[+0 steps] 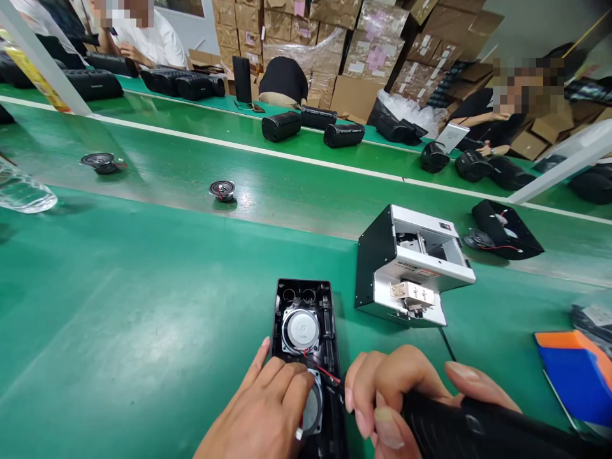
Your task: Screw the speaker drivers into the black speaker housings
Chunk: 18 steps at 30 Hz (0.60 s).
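Observation:
A black speaker housing (325, 312) lies open on the green bench in front of me, with one round silver driver (301, 329) seated in its upper half. My left hand (268, 408) presses its fingers on a second driver (313, 408) in the lower half. A thin red wire (327, 373) runs between the two drivers. My right hand (406, 395) grips the black handle of a power screwdriver (482, 430), whose tip sits hidden between my hands at the housing's edge.
A black-and-white screw feeder box (411, 268) stands just right of the housing. Two loose drivers (222, 189) (101, 162) ride the conveyor belt. A blue and orange bin (576, 376) sits at the right. Other people work across the line, among black speakers and cartons.

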Available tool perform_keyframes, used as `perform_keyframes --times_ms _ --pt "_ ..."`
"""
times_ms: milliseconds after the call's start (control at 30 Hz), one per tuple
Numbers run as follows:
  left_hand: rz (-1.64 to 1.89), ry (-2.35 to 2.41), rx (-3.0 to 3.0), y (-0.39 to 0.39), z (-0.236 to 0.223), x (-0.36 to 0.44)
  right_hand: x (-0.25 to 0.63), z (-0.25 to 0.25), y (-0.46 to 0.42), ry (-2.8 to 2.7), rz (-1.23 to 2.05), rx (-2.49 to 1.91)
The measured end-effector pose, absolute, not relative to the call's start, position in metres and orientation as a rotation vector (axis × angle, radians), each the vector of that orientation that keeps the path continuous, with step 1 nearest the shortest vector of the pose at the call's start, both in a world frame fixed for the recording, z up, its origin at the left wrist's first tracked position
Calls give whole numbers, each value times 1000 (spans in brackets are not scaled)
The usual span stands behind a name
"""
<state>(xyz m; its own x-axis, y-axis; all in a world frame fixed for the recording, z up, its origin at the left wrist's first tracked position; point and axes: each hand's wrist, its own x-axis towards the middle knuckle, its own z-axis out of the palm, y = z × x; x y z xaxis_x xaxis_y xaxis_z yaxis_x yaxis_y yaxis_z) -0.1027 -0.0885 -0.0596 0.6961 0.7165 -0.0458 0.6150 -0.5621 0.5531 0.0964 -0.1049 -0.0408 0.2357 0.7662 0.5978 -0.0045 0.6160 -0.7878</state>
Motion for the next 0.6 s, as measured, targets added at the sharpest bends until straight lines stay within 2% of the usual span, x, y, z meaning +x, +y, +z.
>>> perform_keyframes --times_ms 600 --pt "201 1044 2339 -90 -57 -101 89 -35 -96 -1164 617 -711"
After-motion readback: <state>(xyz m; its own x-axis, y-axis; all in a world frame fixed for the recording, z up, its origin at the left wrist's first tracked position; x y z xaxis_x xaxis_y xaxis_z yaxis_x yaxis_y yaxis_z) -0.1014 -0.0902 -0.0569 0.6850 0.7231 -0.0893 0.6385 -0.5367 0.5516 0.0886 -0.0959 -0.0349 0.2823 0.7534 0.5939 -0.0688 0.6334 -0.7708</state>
